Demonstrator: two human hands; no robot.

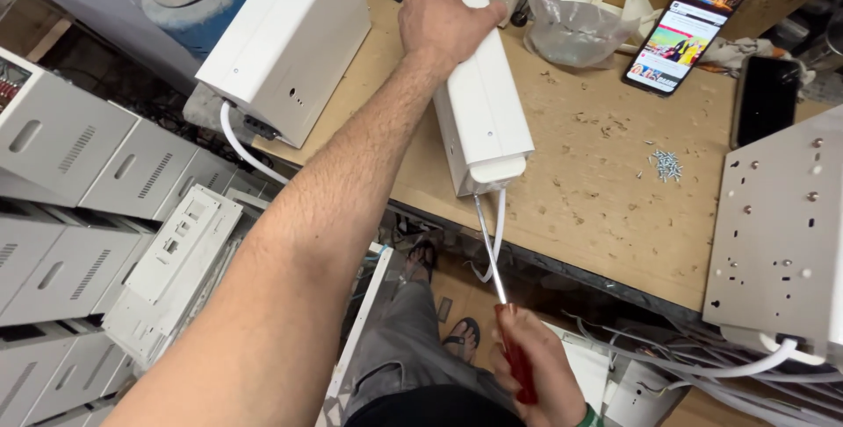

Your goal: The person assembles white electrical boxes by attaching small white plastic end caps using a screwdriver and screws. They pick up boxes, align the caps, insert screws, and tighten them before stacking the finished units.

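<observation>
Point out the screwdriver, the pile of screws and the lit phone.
screwdriver (518, 361): head view, red handle in the right hand.
pile of screws (666, 164): head view, centre of the heap.
lit phone (690, 26): head view, screen middle.

White box casing (483, 119) on edge at bench rim, red-handled screwdriver (509, 330) tip below it

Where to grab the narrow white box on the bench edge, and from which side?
Probably the far end of the white box, from above: it stands on its long narrow edge, so fingers can wrap over the top, as the left hand does. The near end overhangs the bench with a cable and the right hand's screwdriver there.
</observation>
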